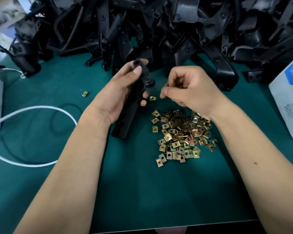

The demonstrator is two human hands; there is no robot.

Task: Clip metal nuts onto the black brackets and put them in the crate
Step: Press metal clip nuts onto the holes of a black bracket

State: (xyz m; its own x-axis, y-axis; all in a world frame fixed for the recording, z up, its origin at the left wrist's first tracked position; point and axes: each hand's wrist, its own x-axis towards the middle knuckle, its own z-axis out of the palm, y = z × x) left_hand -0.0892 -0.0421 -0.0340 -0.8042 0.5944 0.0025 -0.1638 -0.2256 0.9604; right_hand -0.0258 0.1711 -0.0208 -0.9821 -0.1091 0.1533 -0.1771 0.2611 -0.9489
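While the left hand (118,92) grips a long black bracket (134,102), matte moulded plastic with round holes, tilted toward 12 o'clock, the right hand (186,88) at 3 o'clock of it pinches a small clip nut (167,85). Brass-toned clip nuts (181,134) heap on the green tabletop (142,191) at 5 o'clock; a bracket pile (159,22) lies at 12.

Two bare forearms fill the lower half of the view, no sleeves anywhere along them, no gloves, no watch, no rings or bands at either wrist. The left hand (118,92) shows short, trimmed nails with no polish, the thumbnail plain to see. The right hand (189,88) is bare as well. One small dark mark sits on the right forearm (255,163), partway along its length.
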